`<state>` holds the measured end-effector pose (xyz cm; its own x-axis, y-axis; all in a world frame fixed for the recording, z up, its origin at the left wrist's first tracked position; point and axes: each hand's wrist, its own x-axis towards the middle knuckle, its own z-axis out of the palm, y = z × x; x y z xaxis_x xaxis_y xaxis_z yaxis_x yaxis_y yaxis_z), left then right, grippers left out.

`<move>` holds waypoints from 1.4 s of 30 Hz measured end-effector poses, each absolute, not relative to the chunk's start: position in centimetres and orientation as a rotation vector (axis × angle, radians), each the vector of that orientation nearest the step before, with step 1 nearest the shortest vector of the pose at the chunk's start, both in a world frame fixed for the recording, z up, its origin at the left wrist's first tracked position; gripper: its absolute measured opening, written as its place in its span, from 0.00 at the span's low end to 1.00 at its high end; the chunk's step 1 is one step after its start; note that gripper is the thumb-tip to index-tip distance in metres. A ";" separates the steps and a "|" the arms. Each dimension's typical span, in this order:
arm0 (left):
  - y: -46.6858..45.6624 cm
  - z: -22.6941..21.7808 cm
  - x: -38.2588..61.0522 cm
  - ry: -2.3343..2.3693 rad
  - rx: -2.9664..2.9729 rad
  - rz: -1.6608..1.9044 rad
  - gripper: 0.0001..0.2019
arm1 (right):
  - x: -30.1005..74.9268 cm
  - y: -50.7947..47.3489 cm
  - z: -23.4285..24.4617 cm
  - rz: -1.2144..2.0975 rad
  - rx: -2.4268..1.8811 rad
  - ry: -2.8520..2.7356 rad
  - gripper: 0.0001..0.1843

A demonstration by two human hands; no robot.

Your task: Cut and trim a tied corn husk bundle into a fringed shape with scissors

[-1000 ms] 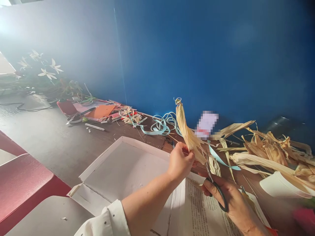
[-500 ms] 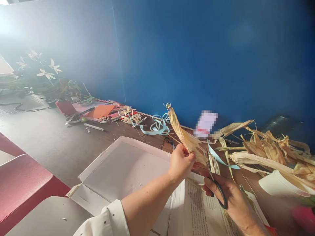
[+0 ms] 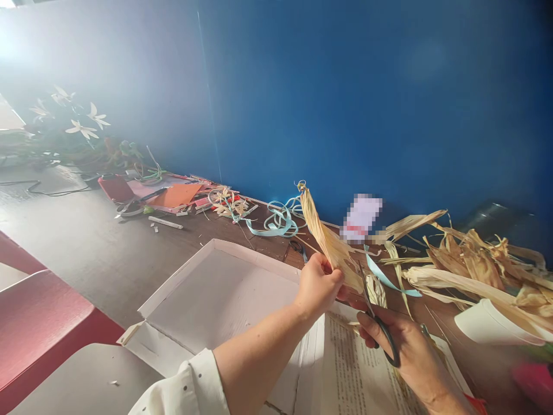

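Note:
Pinched in my left hand [image 3: 317, 285] is a dried corn husk [image 3: 322, 230], long and pale yellow, its narrow curled tip pointing up and away from me. My right hand [image 3: 400, 340] grips black-handled scissors [image 3: 386, 340] by the loops. The scissor blades rise just beside the husk's wide lower end, to the right of my left fingers. Whether they touch the husk I cannot tell. Below both hands lies a printed sheet [image 3: 352, 374], partly covered by my right hand.
A white cardboard box lid [image 3: 216, 288] lies left of the sheet. Behind are light blue ribbon [image 3: 276, 222] and small scissors [image 3: 297, 248]. More dried husks [image 3: 470, 259] and a white cup [image 3: 492, 323] lie to the right. A blue wall [image 3: 345, 104] borders the table.
The husk's upper end has shifted slightly to the right. The scissor blades look a little closer together and tilt more to the left. Both hands have stayed almost in place.

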<state>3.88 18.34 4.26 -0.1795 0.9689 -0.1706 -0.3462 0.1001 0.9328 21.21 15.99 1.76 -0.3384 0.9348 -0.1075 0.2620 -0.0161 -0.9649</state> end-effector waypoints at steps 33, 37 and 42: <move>18.8 4.1 3.6 1.075 0.745 1.378 0.07 | 20.7 15.2 3.2 1.303 -1.396 -1.683 0.23; 18.7 4.3 3.7 1.071 0.730 1.383 0.08 | 20.9 15.2 3.2 1.271 -1.403 -1.735 0.23; 18.6 4.5 3.6 1.091 0.729 1.369 0.08 | 21.6 15.6 2.6 1.295 -1.398 -1.803 0.23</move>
<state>3.56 18.63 4.51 -0.1250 0.9759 -0.1788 -0.3922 0.1169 0.9124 21.57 15.64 2.61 -0.3384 0.9288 -0.1513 0.4398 0.0140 -0.8980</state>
